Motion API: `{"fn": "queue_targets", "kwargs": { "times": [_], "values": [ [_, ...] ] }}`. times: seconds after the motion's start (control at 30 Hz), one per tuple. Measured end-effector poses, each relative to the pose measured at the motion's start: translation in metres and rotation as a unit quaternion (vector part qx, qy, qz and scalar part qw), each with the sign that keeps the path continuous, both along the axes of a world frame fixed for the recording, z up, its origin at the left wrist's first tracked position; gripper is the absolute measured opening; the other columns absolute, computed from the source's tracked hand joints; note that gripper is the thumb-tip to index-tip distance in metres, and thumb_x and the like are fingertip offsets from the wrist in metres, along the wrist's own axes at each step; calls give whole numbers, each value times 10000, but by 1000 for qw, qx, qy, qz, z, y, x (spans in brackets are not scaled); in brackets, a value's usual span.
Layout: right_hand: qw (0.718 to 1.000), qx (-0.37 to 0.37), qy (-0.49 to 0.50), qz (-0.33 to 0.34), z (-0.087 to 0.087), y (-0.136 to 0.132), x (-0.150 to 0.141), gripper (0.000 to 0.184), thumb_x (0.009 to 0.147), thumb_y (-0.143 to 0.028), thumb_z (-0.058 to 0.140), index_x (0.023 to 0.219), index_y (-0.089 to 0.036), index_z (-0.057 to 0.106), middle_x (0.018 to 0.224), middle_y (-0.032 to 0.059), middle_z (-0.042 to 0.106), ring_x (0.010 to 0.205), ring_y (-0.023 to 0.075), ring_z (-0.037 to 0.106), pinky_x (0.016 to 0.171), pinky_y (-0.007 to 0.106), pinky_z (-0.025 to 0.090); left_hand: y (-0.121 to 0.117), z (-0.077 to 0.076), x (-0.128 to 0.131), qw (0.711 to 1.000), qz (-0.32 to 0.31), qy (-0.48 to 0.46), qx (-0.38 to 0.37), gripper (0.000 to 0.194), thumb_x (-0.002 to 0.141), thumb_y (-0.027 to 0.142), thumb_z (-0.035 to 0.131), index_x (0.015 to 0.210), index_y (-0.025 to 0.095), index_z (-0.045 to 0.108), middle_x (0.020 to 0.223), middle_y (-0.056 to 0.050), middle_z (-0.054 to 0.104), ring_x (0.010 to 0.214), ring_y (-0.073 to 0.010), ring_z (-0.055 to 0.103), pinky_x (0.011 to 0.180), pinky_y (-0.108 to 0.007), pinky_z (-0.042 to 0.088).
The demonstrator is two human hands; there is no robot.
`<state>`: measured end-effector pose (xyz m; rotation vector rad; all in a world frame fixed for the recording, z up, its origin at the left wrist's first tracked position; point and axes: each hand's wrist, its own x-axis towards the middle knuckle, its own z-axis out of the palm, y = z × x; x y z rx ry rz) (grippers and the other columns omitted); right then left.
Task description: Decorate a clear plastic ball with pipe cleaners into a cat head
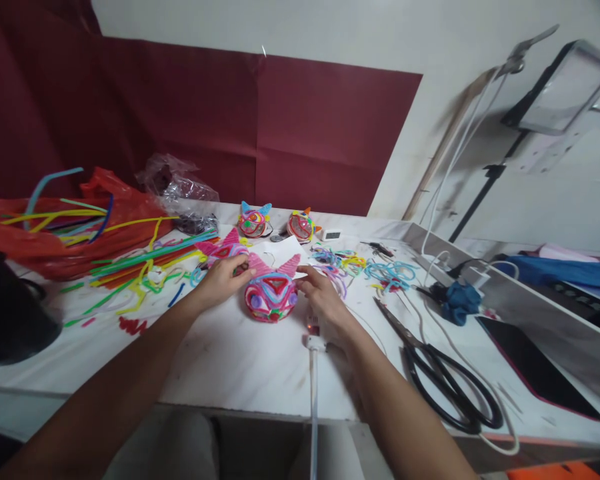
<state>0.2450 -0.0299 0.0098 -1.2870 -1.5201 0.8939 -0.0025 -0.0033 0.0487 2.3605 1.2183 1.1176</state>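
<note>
A small animal-faced mask (271, 308) of pink, blue and red pipe cleaners, with two pointed pink ears, is in front of me on the white table. My left hand (223, 280) pinches its left edge by the ear. On the opposite side, my right hand (321, 293) grips the right edge with curled fingers. Just below my right wrist lies a white glue gun (316, 341) with a small orange light and a clear glue stick out of its back. Another pink-eared piece (229, 245) sits behind my left hand, partly hidden by it.
Two finished-looking masks (254, 221) stand at the back beside a small white digital display (331, 235). Pipe cleaners (145, 260) and a red plastic bag (100, 200) crowd the left. Large black scissors (433, 363), cables and a dark tablet-like slab (535, 363) lie at right.
</note>
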Motion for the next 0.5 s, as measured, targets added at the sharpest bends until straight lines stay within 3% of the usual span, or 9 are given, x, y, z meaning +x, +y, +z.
{"fn": "queue_targets", "kwargs": {
  "times": [0.33, 0.5],
  "values": [
    [1000, 22, -16, -15, -8, 3, 1, 466, 826, -295, 524, 1267, -225, 658, 946, 39, 791, 927, 227, 715, 878, 378, 512, 1, -1, -2, 1000, -14, -1, 16, 277, 868, 390, 589, 671, 219, 494, 587, 55, 447, 616, -144, 469, 607, -256, 407],
    [999, 29, -5, -13, -6, 0, 0, 454, 807, -207, 517, 1245, -212, 639, 923, 40, 805, 871, 216, 724, 852, 369, 523, 2, -1, -3, 1000, -14, 6, 16, 260, 859, 381, 590, 675, 218, 504, 595, 51, 447, 642, -152, 487, 639, -260, 427]
  ]
}}
